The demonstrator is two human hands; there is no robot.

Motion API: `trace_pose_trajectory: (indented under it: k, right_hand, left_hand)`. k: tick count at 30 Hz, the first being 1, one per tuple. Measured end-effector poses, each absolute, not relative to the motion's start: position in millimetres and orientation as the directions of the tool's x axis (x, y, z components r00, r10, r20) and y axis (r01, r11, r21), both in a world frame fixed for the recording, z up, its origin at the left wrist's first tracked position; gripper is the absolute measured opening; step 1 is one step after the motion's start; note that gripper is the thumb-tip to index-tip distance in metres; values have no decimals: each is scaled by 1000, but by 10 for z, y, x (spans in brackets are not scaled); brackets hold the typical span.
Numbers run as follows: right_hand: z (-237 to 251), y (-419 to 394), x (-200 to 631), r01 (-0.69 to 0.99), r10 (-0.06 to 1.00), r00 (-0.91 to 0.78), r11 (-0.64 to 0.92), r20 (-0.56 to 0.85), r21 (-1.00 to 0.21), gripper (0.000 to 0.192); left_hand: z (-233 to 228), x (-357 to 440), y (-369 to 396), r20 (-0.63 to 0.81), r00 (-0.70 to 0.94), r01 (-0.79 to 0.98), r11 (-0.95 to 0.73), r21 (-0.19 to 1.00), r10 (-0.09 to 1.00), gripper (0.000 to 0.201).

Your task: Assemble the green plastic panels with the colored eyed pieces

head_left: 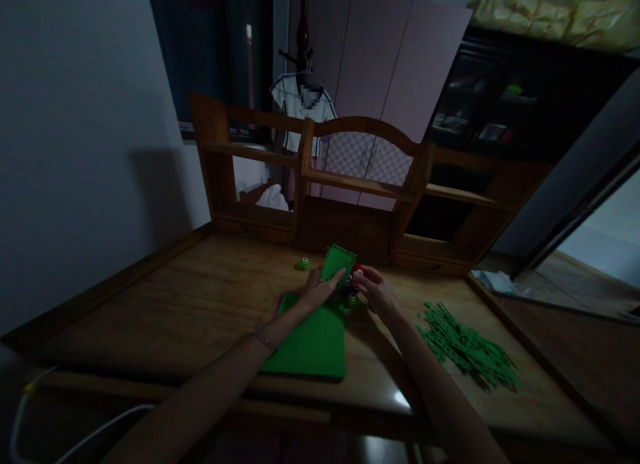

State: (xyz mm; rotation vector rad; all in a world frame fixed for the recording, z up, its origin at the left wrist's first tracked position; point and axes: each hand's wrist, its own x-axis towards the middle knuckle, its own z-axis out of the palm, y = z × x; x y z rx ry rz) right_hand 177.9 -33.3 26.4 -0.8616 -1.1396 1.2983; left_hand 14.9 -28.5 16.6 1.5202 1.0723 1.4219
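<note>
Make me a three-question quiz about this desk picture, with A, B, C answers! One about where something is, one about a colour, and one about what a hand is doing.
1. Where does the pile of thin green strips lie?
A. on the shelf
B. on the desk, to the right of the hands
C. on the floor

2. What colour is the flat sheet under the left forearm?
A. green
B. yellow
C. white

3. What is the left hand doing?
A. resting flat on the desk
B. holding up a small green perforated panel
C. hanging at the side

Answers:
1 B, the strips spread over the wooden desk beyond the right hand.
2 A, the sheet is plain green.
3 B, its fingers grip the small green panel, raised on edge.
</note>
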Motion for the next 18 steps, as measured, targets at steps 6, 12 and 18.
trace_pose_trajectory:
  k: [6, 12, 18]
  right_hand:
    - [273, -320, 1800, -284, 988, -50, 128, 148, -950, 36]
    - [208, -268, 1809, -296, 985, -92, 114, 147, -948, 37]
    - [202, -275, 1814, -287, 981, -114, 117, 156, -951, 35]
  left_hand:
    - [105, 175, -239, 357, 0, 21, -357, 934, 934, 35]
    - [121, 157, -263, 367, 35, 39, -368, 929, 929, 36]
    - [89, 170, -235, 352, 57, 19, -353, 935, 934, 38]
